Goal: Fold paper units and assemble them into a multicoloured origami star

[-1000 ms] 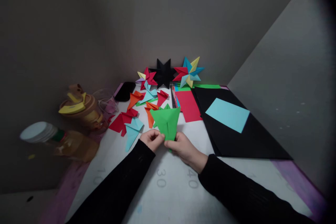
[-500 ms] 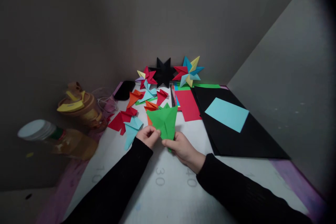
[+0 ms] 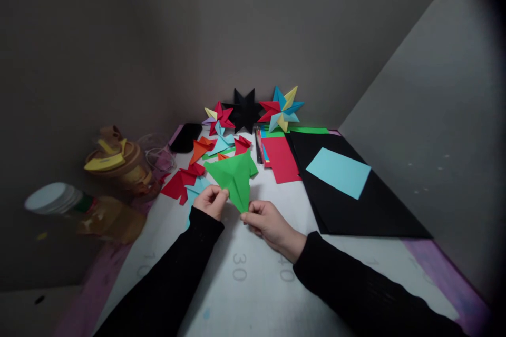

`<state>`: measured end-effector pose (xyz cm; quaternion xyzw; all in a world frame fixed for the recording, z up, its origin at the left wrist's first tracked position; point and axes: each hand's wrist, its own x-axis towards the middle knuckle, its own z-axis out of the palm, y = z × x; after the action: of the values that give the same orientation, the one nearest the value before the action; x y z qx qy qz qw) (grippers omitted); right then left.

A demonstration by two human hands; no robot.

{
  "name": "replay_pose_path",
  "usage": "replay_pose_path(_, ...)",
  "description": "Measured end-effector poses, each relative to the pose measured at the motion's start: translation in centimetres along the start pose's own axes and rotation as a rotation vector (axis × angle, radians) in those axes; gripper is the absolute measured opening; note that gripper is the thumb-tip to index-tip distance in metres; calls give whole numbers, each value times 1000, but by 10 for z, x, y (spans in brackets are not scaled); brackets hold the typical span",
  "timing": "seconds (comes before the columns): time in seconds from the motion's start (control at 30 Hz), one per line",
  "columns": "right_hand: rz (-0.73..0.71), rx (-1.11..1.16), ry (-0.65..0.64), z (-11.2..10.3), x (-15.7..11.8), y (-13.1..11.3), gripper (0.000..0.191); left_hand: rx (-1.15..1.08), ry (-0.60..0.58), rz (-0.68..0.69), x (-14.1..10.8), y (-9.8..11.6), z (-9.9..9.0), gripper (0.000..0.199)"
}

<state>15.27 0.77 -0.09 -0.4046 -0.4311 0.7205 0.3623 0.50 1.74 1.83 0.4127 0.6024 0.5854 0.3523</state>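
A folded green paper (image 3: 234,176) is held up over the white mat, wide at the top and narrowing to a point at the bottom. My left hand (image 3: 212,201) pinches its lower left edge between thumb and fingers. Closed on its bottom tip is my right hand (image 3: 269,222). Behind and left of the green paper lie folded red (image 3: 177,184), light blue (image 3: 197,188) and orange (image 3: 201,148) pieces, the light blue one partly hidden by my left hand.
Paper stars, one black (image 3: 244,110), stand by the back wall. On the right, a light blue sheet (image 3: 339,172) lies on black sheets (image 3: 356,216), beside a red sheet (image 3: 281,160). A phone (image 3: 185,138), a brown pot (image 3: 126,168) and a white-capped jar (image 3: 113,218) are left.
The green paper has tilted and its wide top has swung to the left. My left hand has shifted slightly left, and my right hand now grips the bottom tip.
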Motion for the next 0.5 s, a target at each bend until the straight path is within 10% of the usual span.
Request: replay_pose_path(0.5,48,73,-131,-7,2,0,25,-161,43,-71,16,0,-12,26)
